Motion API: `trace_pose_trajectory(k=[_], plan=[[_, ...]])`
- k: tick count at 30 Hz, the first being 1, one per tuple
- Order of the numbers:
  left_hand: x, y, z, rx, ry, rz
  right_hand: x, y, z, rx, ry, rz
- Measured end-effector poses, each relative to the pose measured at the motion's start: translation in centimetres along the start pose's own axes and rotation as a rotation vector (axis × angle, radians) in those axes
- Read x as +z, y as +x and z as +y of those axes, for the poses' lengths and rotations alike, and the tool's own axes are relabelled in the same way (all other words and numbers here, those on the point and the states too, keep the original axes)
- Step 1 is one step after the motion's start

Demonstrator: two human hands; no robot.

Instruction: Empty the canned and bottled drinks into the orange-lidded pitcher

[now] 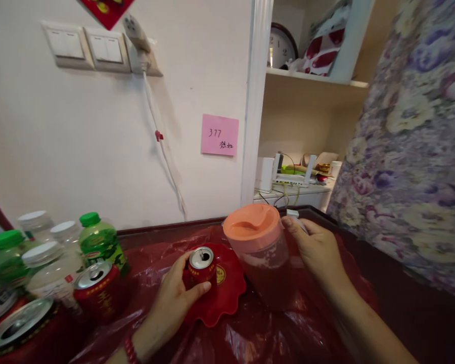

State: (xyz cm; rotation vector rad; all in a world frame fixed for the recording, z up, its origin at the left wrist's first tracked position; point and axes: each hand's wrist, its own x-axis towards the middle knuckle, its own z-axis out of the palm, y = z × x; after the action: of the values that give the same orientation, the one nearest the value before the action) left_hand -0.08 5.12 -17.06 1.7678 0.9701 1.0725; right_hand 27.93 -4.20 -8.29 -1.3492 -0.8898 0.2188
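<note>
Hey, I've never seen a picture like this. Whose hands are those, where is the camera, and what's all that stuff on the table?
There is no machine here: one camera sits on a person's head and looks forward and down, so the two bare hands are that person's own. The left hand is wrapped round an opened red can that stands at a red scalloped plate. The right hand grips the handle side of a clear pitcher with an orange lid. Everything sits on a table covered in red plastic sheet. At the left are green-capped and white-capped bottles and more red cans. A pink note hangs on the wall.
</note>
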Motion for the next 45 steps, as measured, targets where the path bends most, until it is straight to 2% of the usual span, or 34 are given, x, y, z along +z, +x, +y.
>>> trace_pose_trajectory(k=[10,14,19,23,31,37,40,45], plan=[[-0.4,0.6,-0.8,-0.02,0.055,-0.017,0.5,0.9,3.3,0.046,0.275,0.098],[-0.5,0.8,-0.1,-0.038,0.106,-0.019,0.6,1.1,3.7,0.089,0.353,0.096],[-0.5,0.9,0.3,-0.082,0.045,-0.039,0.2,1.2,3.9,0.161,0.418,0.087],[-0.3,0.9,0.7,-0.086,0.075,-0.018,-0.3,1.5,4.8,0.194,0.442,0.097],[0.1,0.5,1.4,-0.091,0.022,-0.009,-0.9,2.1,6.7,0.198,0.4,0.197],[-0.1,0.5,1.2,-0.081,0.0,-0.04,-1.0,2.2,7.1,0.138,0.328,0.193],[-0.2,0.5,1.0,-0.074,-0.007,-0.054,-1.4,2.6,7.4,0.065,0.264,0.277],[-0.2,0.6,0.5,-0.083,-0.017,-0.025,-2.8,3.7,6.3,-0.093,0.24,0.564]])
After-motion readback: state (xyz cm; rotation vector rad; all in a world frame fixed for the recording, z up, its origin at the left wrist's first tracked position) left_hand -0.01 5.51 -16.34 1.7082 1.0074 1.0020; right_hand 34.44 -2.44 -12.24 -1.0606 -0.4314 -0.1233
